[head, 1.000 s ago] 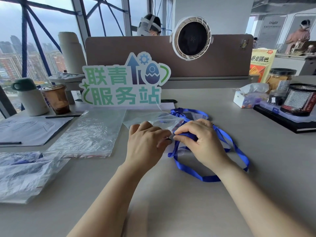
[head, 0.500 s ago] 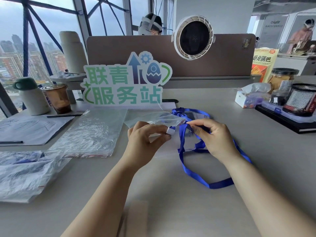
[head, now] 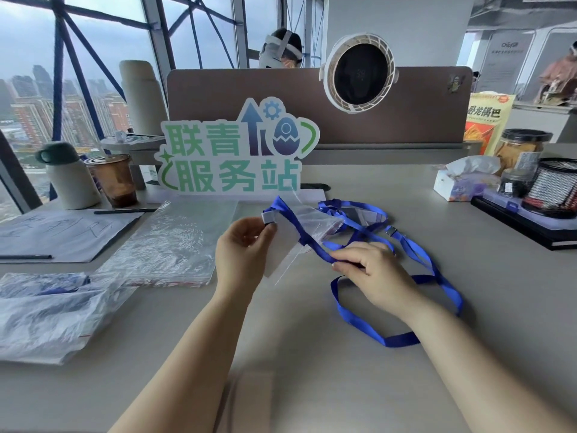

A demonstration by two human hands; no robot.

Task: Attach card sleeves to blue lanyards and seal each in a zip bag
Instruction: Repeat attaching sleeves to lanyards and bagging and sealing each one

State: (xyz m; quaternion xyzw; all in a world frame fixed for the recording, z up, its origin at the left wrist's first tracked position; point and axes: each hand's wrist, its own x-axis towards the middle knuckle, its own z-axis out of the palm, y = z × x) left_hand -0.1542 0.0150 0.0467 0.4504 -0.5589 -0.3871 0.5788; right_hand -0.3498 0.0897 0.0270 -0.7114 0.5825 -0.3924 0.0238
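My left hand [head: 245,248] pinches the grey clip [head: 269,217] at the end of a blue lanyard [head: 307,237], lifted above the desk. A clear card sleeve [head: 285,254] hangs from that clip beside my palm. My right hand [head: 371,273] grips the lanyard strap lower down, and the rest of its loop [head: 387,339] lies on the desk. Behind them lies a clear zip bag [head: 318,220]. A second blue lanyard [head: 356,209] lies further back, with a card sleeve [head: 359,215] under it.
A stack of empty zip bags [head: 168,245] lies left of my hands. Filled bags [head: 46,310] sit at the near left edge. A standing sign [head: 237,154], papers [head: 59,232], a coffee cup [head: 114,179], a tissue box [head: 462,182] and a mesh holder [head: 555,185] line the back.
My hands have moved apart. The left hand lifted the clip and sleeve up and left, while the right slid down along the strap, pulling it straight. The loop spread out on the desk.
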